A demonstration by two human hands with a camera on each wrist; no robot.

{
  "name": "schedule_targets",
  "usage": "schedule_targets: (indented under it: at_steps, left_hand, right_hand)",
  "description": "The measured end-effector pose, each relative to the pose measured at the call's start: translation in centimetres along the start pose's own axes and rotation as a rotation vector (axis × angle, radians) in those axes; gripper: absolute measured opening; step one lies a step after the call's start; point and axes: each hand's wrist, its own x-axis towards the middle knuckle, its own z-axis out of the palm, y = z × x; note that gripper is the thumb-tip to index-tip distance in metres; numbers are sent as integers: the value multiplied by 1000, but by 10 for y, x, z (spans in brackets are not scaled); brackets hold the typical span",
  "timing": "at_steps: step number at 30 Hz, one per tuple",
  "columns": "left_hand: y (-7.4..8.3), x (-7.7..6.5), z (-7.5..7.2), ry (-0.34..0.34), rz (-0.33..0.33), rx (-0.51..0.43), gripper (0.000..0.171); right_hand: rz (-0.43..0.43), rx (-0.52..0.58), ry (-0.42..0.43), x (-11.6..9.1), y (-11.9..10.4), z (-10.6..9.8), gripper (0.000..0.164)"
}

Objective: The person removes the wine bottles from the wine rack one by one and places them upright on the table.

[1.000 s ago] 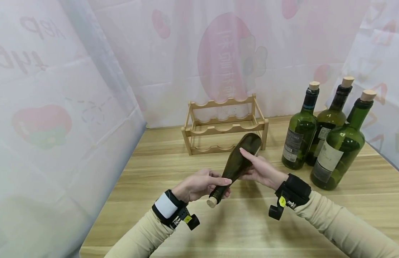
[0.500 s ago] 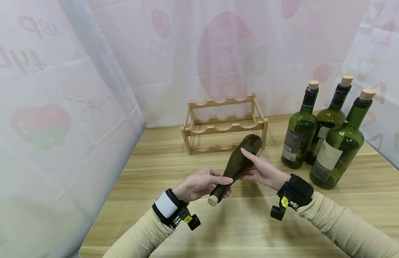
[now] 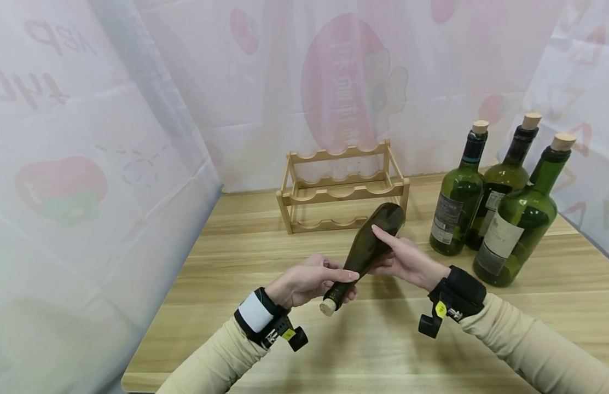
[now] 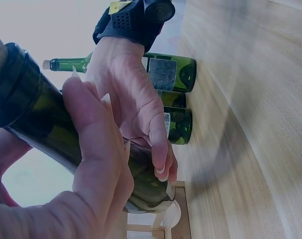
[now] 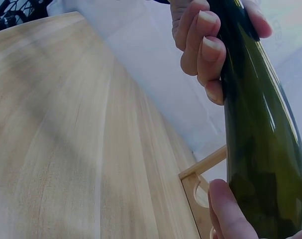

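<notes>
A dark green wine bottle point(image 3: 367, 244) is held tilted above the table, its corked end toward the person and its base toward the rack. My left hand point(image 3: 310, 280) grips the neck just behind the cork point(image 3: 328, 307), thumb on top. Farther along, my right hand point(image 3: 406, 260) holds the body, with its thumb laid over the glass and its other fingers mostly hidden beneath. In the right wrist view, curled left fingers point(image 5: 208, 50) wrap the bottle's narrow part. The left wrist view shows both hands on the glass.
Behind the bottle's base stands a two-tier wooden wine rack point(image 3: 343, 195) with scalloped rails. At the right, three corked bottles stand upright close together: one at left point(image 3: 457, 210), one behind point(image 3: 513, 172), one nearest point(image 3: 518, 235). Printed curtains point(image 3: 265, 98) border the wooden table point(image 3: 225, 235).
Both hands and the bottle have shifted slightly to the right, with the same grip throughout. The rack and the standing bottles have stayed in place.
</notes>
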Motion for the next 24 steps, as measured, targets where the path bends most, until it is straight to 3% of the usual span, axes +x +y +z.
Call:
schedule_targets:
  at_steps: [12,19,24]
  left_hand:
    - [1,7,5,0,-13,-10,19]
    - [2,11,8,-20,-16,-13,24]
    - [2,13,10,-12,-26,-36,17]
  right_hand:
    - [-12,-36,5,-5,0,-7,74]
    - [0,-29,23,-7,0,-11,75]
    - [4,-45,29,-10,-1,-14,76]
